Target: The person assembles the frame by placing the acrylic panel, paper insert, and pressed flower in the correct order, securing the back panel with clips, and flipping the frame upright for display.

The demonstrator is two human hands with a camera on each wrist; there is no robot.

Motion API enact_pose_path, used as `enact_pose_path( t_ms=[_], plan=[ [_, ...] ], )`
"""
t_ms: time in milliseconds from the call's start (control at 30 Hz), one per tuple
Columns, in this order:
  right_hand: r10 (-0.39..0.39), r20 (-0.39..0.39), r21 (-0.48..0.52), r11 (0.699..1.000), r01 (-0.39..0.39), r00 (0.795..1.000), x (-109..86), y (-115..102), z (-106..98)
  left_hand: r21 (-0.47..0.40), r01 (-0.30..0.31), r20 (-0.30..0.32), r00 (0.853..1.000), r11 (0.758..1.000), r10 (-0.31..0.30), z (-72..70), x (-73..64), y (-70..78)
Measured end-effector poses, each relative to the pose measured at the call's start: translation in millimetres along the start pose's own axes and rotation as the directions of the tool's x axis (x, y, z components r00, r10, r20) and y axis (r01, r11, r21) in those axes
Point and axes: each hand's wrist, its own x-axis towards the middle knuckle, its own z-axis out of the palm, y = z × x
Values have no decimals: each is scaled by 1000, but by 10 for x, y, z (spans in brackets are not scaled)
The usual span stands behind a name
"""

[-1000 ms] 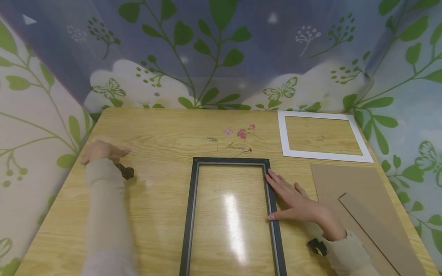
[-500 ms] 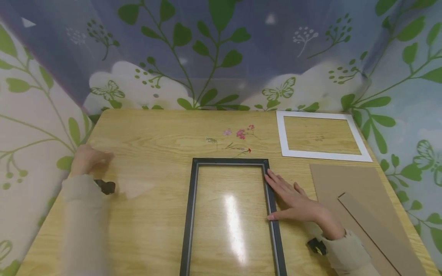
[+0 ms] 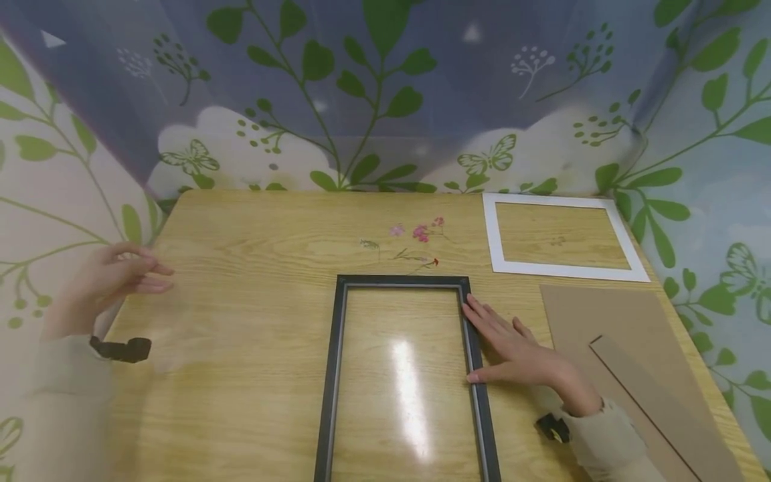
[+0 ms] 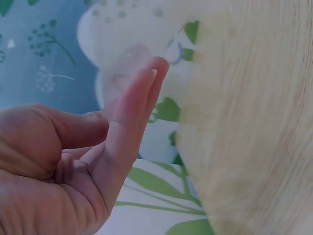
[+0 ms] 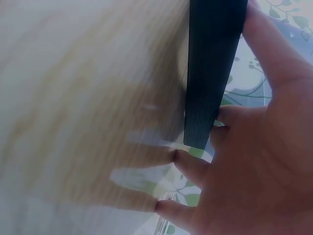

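Note:
At the table's left edge my left hand (image 3: 123, 274) is raised and pinches a thin clear sheet (image 3: 181, 335), which shows only as a faint pale haze. In the left wrist view the thumb bears against the straight fingers (image 4: 129, 115), and a dim mirrored fingertip shows in the sheet. My right hand (image 3: 521, 355) rests on the table beside the black picture frame (image 3: 402, 281). Its outstretched fingertips and thumb touch the frame's right side from outside. The frame lies flat, its near end cut off by the view.
Several small pressed flowers (image 3: 420, 233) lie beyond the frame. A white mat board (image 3: 490, 234) with a window is at the back right. Nearer, a brown backing board (image 3: 602, 308) carries a folded strip (image 3: 644, 402). Printed curtains border the table.
My left hand has moved left and toward me, rising off the tabletop with the clear sheet. My right hand and the picture frame have stayed in place.

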Motion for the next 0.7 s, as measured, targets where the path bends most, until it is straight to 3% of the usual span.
enact_pose_path(
  t_ms=[100, 267, 467, 700],
  plan=[
    [4, 3, 4, 1000, -4, 1000, 6, -1, 1, -74, -51, 20, 998, 996, 53, 1, -79, 81],
    [9, 6, 12, 1000, -9, 1000, -2, 6, 3, -27, -154, 43, 987, 988, 155, 151, -147, 236],
    [9, -2, 10, 1000, -9, 1000, 0, 17, -4, -17, -221, 96, 970, 975, 222, 556, -146, 448],
    [8, 11, 21, 1000, -8, 1000, 10, 17, -22, -165, -277, 230, 922, 947, 310, 1149, -122, 461]
  ],
)
